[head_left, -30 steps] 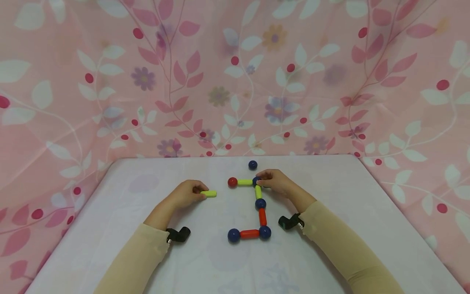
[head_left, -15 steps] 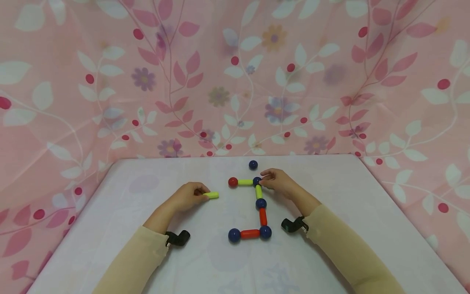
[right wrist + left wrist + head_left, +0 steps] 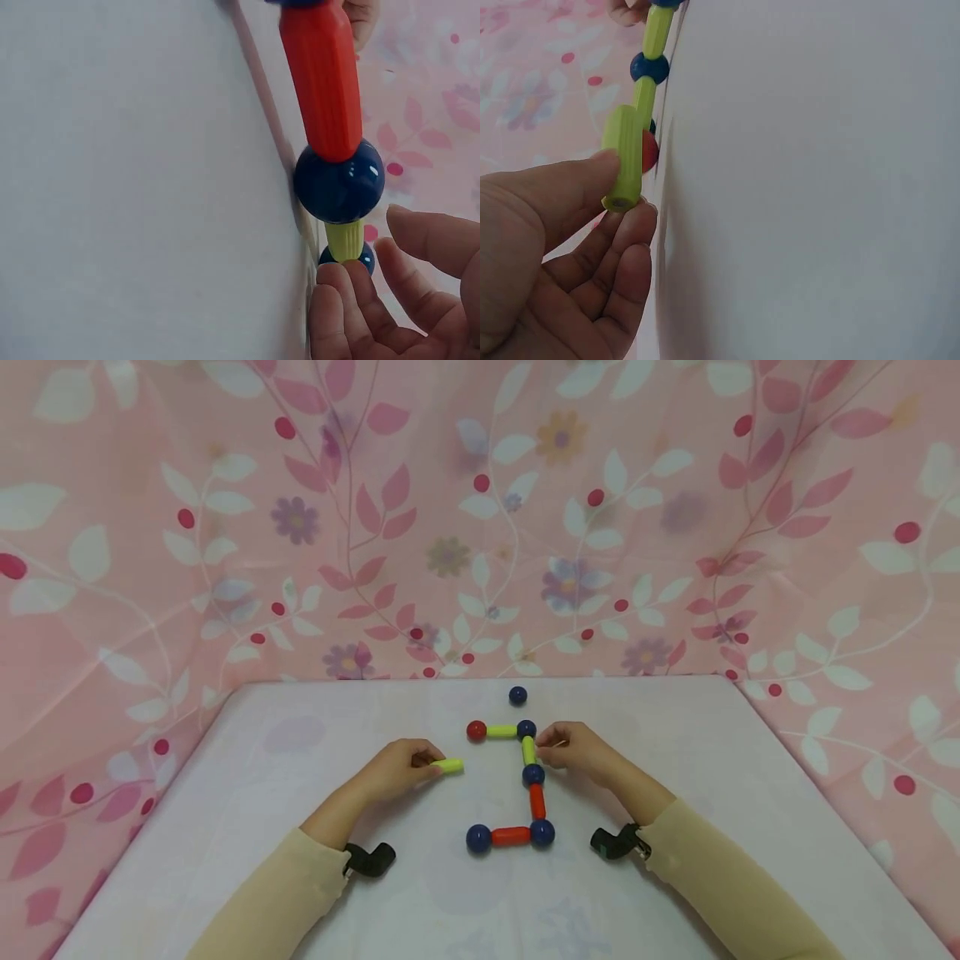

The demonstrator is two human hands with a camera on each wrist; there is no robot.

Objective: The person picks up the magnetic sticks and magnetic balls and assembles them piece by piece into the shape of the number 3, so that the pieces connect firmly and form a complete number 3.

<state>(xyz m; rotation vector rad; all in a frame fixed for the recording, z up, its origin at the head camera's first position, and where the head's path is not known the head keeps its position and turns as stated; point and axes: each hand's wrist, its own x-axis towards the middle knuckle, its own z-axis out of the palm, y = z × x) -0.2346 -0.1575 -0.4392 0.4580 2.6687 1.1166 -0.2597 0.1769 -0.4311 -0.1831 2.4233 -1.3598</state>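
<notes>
My left hand (image 3: 401,768) pinches a yellow-green rod (image 3: 624,156) between thumb and fingers, held left of the chain of balls and rods. My right hand (image 3: 583,750) is beside the chain's upright yellow-green rod (image 3: 528,750), thumb and fingers apart; whether the fingertips touch it I cannot tell. That rod joins a dark blue ball (image 3: 527,728) above and another blue ball (image 3: 533,774) below. A second yellow-green rod (image 3: 501,732) runs left to a red ball (image 3: 476,731). Lower down, a red rod (image 3: 324,82) leads to the corner blue ball (image 3: 542,832).
Another red rod (image 3: 512,836) joins the corner ball to a blue ball (image 3: 478,839) at the near left. A loose blue ball (image 3: 517,696) lies at the back of the white table (image 3: 645,893). A pink floral cloth (image 3: 480,527) hangs behind.
My left hand has carried its yellow-green rod rightward and slightly nearer. My right hand has left the upper blue ball and come down beside the upright yellow-green rod.
</notes>
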